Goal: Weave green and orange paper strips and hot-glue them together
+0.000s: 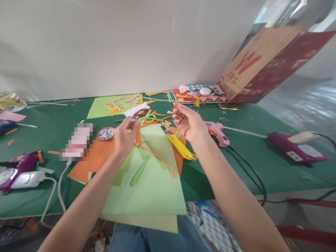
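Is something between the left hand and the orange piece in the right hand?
Nothing visible. The left hand and orange piece are apart; paper strips and a yellow knife lie below, on the table.

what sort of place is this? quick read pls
Probably an indoor paper-craft worktable, set against a plain wall. Cues: cut paper strips and light green sheets on a green table, a pink glue gun and a yellow utility knife. The right hand pinches a small orange paper piece.

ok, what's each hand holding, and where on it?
Right hand pinches a small orange paper piece by its lower edge; left hand grips orange strips near their upper ends.
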The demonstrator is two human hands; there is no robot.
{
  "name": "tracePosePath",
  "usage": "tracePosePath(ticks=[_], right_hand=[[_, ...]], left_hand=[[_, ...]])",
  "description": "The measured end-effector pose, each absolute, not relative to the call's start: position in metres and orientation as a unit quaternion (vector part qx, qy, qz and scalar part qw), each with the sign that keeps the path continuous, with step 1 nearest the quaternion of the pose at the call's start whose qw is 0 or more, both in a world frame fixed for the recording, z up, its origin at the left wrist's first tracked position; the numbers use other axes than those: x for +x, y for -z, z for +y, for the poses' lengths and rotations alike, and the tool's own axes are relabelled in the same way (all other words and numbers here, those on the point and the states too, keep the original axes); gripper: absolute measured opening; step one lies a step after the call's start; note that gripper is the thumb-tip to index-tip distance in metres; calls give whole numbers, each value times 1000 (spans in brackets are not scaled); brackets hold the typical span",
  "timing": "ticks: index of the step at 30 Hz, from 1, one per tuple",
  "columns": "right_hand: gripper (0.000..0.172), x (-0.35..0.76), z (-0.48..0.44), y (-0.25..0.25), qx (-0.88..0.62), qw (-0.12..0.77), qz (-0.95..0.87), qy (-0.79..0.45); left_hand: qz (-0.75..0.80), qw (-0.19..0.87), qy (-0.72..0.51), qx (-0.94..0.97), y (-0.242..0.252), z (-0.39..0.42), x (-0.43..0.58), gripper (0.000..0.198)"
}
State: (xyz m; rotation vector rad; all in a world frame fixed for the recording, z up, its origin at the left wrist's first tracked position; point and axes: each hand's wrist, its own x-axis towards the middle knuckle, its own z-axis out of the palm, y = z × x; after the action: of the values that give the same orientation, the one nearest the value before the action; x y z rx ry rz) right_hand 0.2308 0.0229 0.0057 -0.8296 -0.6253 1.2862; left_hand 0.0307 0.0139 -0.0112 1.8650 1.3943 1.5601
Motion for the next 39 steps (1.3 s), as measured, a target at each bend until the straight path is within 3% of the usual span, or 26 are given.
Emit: tracePosePath(ticks=[10, 17, 28, 39], right_hand=[[15, 228, 21, -2, -392, 687, -316, -523], [10, 226, 18, -3, -427, 696, -402, -414], [21, 211, 11, -5, -382, 633, -378, -557], [23, 198, 0, -7, -413, 576, -504, -493]], left_hand=[[489, 104, -517, 695, 14, 13, 29, 9], [482, 93, -521, 698, 15, 12, 29, 9], [449, 97, -503, 732, 15, 10, 29, 12], [439, 198, -517, 708, 10, 10, 34, 13]])
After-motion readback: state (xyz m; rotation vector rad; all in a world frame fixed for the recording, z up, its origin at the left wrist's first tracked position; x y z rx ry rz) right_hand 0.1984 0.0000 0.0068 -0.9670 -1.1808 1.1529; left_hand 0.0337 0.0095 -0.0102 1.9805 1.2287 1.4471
